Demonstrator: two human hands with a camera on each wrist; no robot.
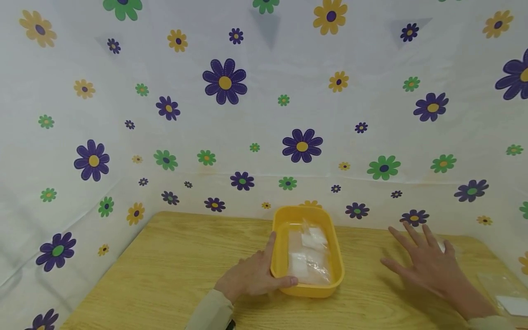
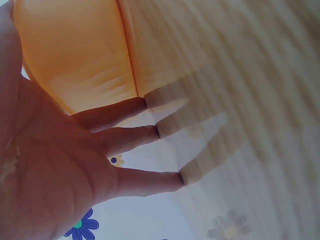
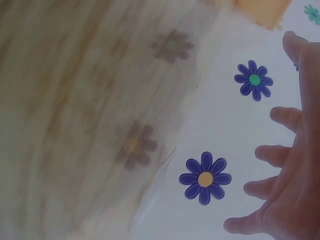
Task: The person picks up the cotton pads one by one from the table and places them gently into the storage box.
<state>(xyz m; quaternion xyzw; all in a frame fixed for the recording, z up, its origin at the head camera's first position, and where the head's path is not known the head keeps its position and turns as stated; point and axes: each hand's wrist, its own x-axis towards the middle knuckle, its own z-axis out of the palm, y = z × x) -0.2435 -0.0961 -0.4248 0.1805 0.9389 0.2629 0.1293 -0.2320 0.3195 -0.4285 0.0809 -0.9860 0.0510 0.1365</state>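
Note:
A yellow plastic tub (image 1: 338,270) with raised walls stands on the wooden table, holding several clear plastic bags (image 1: 313,256) with white pieces in them. My left hand (image 1: 257,275) holds the tub at its near left corner, thumb over the rim and the other fingers along the outer wall. In the left wrist view, three fingers of that hand (image 2: 55,155) stretch down with tips at the tabletop. To the right, my right hand (image 1: 433,266) hovers over the table, fingers spread, nothing in its grasp. The right wrist view also shows this hand (image 3: 285,185) with fingers apart.
A clear bag with a white piece (image 1: 511,305) lies at the table's right edge. Something clear and whitish (image 1: 444,247) shows partly behind the right hand. A white flower-print sheet (image 1: 264,123) hangs behind the wooden table (image 1: 177,261) and along its sides.

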